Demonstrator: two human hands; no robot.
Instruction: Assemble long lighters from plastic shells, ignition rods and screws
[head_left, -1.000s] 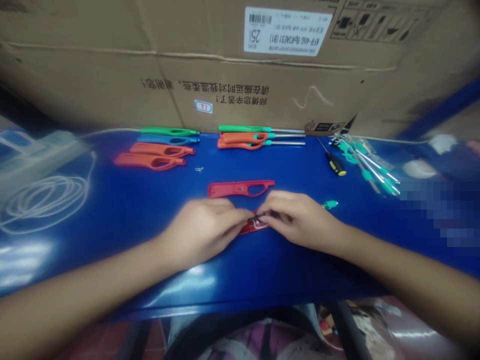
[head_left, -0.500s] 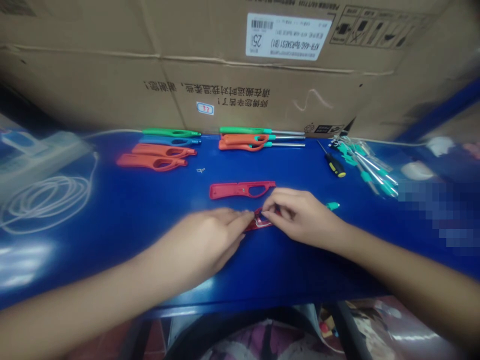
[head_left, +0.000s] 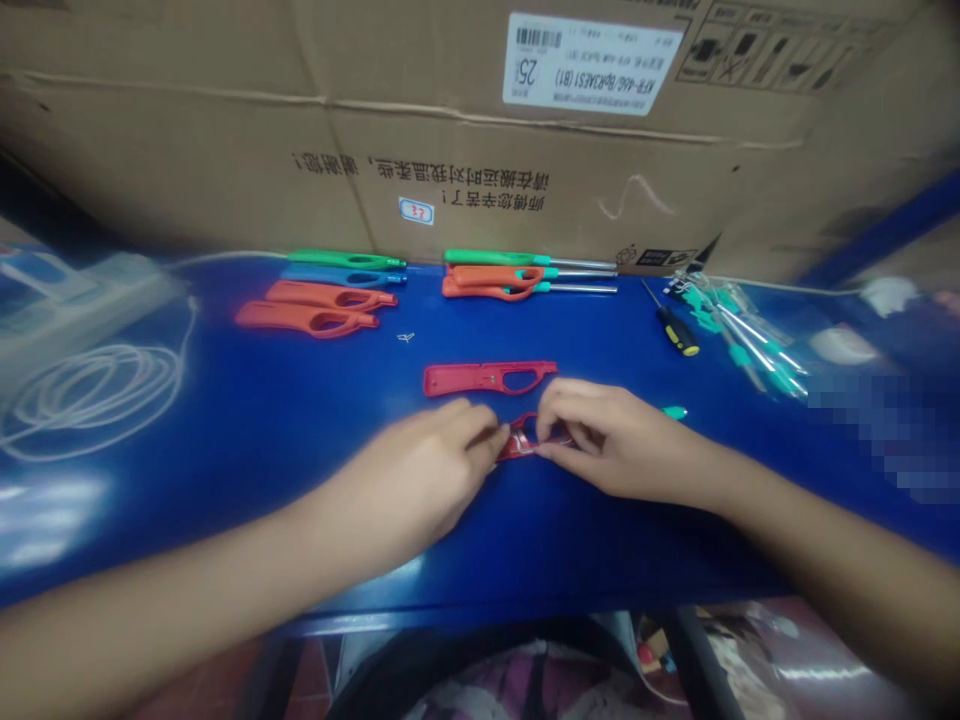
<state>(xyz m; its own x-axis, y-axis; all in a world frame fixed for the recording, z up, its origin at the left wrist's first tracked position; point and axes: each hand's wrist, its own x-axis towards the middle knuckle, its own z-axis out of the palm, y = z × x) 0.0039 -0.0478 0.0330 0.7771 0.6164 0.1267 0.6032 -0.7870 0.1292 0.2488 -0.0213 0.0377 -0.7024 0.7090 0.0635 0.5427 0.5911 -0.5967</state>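
Note:
A red lighter shell half (head_left: 519,449) lies on the table between my hands, its trigger loop partly showing and a thin white wire inside. My left hand (head_left: 439,465) closes on its left end, covering that part. My right hand (head_left: 611,435) has thumb and index finger bent together over the right part of the shell; what lies between the tips is too small to make out. Just beyond, a second red shell half (head_left: 461,379) rests with its inside up. A teal lighter nozzle piece (head_left: 674,412) lies behind my right hand.
Orange, blue and green handles (head_left: 307,318) lie at the back left, near tiny pale pieces (head_left: 406,338). Lighters with metal tubes (head_left: 495,280) sit against the cardboard box (head_left: 225,170). A screwdriver (head_left: 677,332) and teal-based tubes (head_left: 757,340) lie right; coiled white cable (head_left: 97,400) left.
My right thumb has moved slightly down along the shell, and my left fingers have bent more. The rest of the table stays the same, with a slight shift of the camera.

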